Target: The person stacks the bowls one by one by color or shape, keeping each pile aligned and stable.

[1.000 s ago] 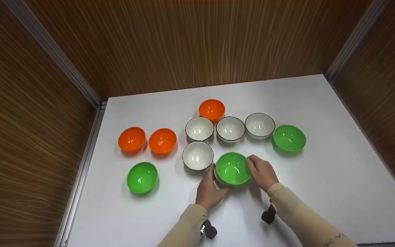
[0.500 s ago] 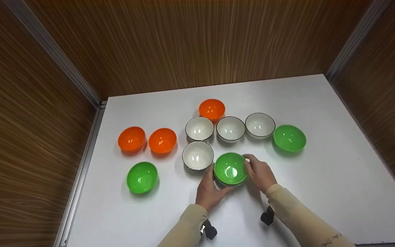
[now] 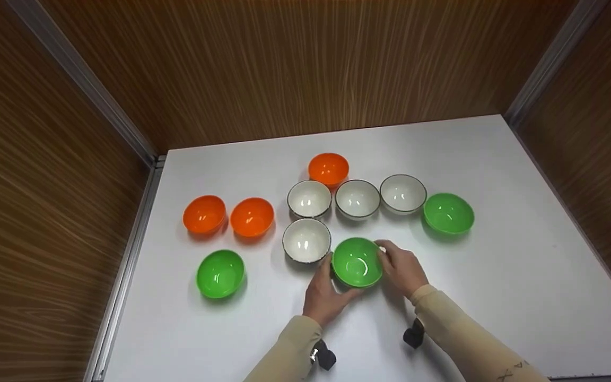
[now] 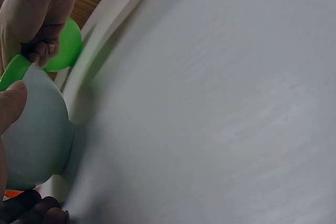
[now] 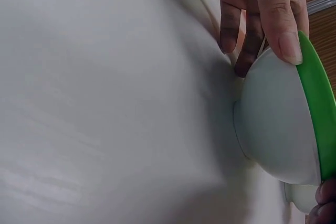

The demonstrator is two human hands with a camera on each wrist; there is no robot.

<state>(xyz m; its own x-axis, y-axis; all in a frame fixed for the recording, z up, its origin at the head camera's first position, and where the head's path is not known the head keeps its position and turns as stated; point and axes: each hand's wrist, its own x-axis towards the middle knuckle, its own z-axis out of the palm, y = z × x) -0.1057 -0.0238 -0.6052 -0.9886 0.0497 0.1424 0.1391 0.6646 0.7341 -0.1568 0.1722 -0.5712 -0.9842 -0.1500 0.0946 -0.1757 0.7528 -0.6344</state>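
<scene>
In the head view a green bowl (image 3: 357, 262) is nested inside a white bowl, front and centre on the table. Both wrist views show the white bowl (image 4: 39, 124) from the side, its foot low over the tabletop and the green rim (image 5: 317, 103) standing above its edge. My left hand (image 3: 324, 297) holds the white bowl from the left and front, thumb (image 4: 13, 103) against its wall. At the right side, my right hand (image 3: 402, 268) pinches the green bowl's rim. Another white bowl (image 3: 306, 241) stands just left of the nested pair.
Behind are a row of white bowls (image 3: 357, 199) and an orange bowl (image 3: 329, 168). Two orange bowls (image 3: 252, 216) and a green bowl (image 3: 220, 273) stand left; another green bowl (image 3: 448, 213) is at right. Wood-grain panels (image 3: 305, 69) enclose the table (image 3: 523, 276).
The green bowl has shifted slightly left and settled deeper in the white bowl. My right hand has moved a little left with it; my left hand has stayed in place.
</scene>
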